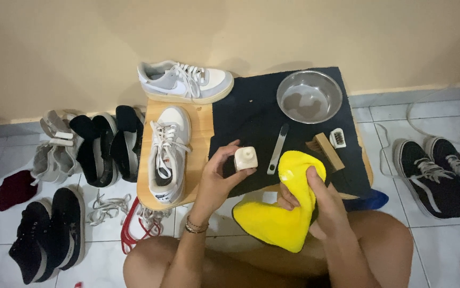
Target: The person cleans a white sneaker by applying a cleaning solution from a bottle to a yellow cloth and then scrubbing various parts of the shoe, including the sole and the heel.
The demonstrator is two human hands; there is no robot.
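Observation:
My left hand (220,173) holds a small white bottle (245,158) upright over the low wooden table (201,126). My right hand (315,200) grips a bright yellow cloth (280,221), which is bunched over the fingers and hangs down toward my lap. A pale blob sits on the cloth's top. Two grey and white sneakers rest on the table: one (168,152) lengthways by my left hand, the other (184,81) across the far edge.
A dark mat (251,114) on the table carries a metal bowl (309,96), a slim metal-handled tool (277,149), a wooden brush (327,151) and a small white brush (337,138). Black sneakers (440,173) lie right; more shoes (89,146) and loose laces (115,210) lie left.

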